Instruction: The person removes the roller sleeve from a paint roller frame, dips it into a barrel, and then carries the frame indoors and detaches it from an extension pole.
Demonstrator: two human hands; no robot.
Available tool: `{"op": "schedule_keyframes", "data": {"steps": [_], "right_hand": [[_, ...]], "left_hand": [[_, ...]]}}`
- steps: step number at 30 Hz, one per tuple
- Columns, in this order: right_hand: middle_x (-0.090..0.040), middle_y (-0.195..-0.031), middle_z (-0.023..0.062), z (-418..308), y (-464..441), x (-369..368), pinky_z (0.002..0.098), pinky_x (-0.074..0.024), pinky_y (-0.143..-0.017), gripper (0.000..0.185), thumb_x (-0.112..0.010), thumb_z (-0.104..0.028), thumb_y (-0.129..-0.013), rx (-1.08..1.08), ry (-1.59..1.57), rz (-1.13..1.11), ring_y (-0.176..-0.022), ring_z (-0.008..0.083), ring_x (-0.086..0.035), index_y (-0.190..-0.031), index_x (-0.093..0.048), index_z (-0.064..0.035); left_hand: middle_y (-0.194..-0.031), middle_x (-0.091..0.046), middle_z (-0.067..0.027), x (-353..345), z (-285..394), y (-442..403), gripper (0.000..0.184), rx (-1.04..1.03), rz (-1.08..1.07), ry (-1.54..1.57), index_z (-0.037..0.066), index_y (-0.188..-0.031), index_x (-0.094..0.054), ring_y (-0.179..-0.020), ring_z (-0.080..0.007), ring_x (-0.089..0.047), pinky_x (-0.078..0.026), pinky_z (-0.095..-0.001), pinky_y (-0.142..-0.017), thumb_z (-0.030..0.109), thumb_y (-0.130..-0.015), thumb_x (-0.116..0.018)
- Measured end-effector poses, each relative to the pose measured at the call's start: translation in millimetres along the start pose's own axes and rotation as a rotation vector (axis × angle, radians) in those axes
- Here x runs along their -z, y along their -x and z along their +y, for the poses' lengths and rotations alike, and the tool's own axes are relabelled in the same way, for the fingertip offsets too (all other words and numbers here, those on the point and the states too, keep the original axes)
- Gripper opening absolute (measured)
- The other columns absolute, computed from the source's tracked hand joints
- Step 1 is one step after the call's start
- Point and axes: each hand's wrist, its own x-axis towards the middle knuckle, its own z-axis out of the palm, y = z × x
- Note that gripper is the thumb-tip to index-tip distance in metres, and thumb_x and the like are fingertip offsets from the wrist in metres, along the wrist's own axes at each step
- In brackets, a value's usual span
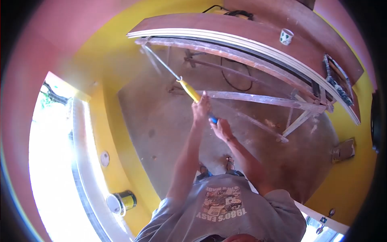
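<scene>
From where I stand, with a clock dial centred on the person's hands, the long-handled tool (189, 91) slants from the middle out toward half past ten. The left hand (201, 107) is closed around its yellow grip, with the thumb lying along it. The right hand (221, 129) is just beyond, toward four o'clock, its fingers curled around the tool's lower end, where a bit of blue (213, 119) shows. The tool's thin metal rod (163, 62) runs up to the left end of a wooden frame (262, 99); the tip is too blurred for me to tell whether it touches.

Over that frame a brown tabletop (225, 26) with a pale striped edge sweeps from eleven o'clock round to three, bowed by the lens. A patterned cup (286, 37) stands upright on the brown surface at half past one, and a smeared, dark-and-white tray (339, 80) lies near half past two. A dark cable (238, 15) is bunched at half past twelve.

The person's feet are on the bare floor (161, 133), toward five o'clock. Against the yellow wall (322, 185), a brown box (343, 151) lies at half past three. A bucket (129, 199) is at half past seven, near the bright window (54, 149).
</scene>
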Motion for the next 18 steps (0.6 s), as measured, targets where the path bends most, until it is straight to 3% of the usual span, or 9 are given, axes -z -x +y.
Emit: {"op": "schedule_keyframes", "data": {"steps": [6,12,18], "right_hand": [[-0.064,-0.067,0.0222,22,-2,-29,0.0493,-0.0483,-0.054,0.046,-0.057,-0.048,-0.09,-0.002,-0.062,0.11,-0.064,0.042,-0.063,-0.08,-0.067,-0.0042],[-0.065,-0.068,0.0194,25,-17,-33,0.0495,-0.048,-0.053,0.04,-0.055,-0.046,-0.091,0.025,-0.087,0.073,-0.062,0.0406,-0.063,-0.082,-0.068,-0.0091],[-0.065,-0.068,0.0192,31,-24,-49,0.05,-0.0479,-0.053,0.04,-0.055,-0.046,-0.091,0.131,-0.01,0.118,-0.062,0.0406,-0.062,-0.083,-0.069,-0.0092]], "left_hand": [[-0.054,-0.035,0.0041,-15,2,-12,0.033,-0.005,0.057,-0.007,0.014,-0.07,-0.044,-0.043,-0.0086,-0.034,-0.033,-0.026,-0.041,0.031,-0.088,-0.065],[-0.053,-0.039,0.0015,-17,-1,-26,0.019,-0.064,0.158,0.001,0.008,-0.076,-0.051,-0.041,-0.0112,-0.038,-0.035,-0.0279,-0.038,0.021,-0.087,-0.061],[-0.054,-0.04,0.0005,-11,2,-35,0.017,-0.094,0.195,0.039,0.006,-0.08,-0.053,-0.039,-0.0109,-0.037,-0.033,-0.0277,-0.036,0.019,-0.089,-0.058]]}}
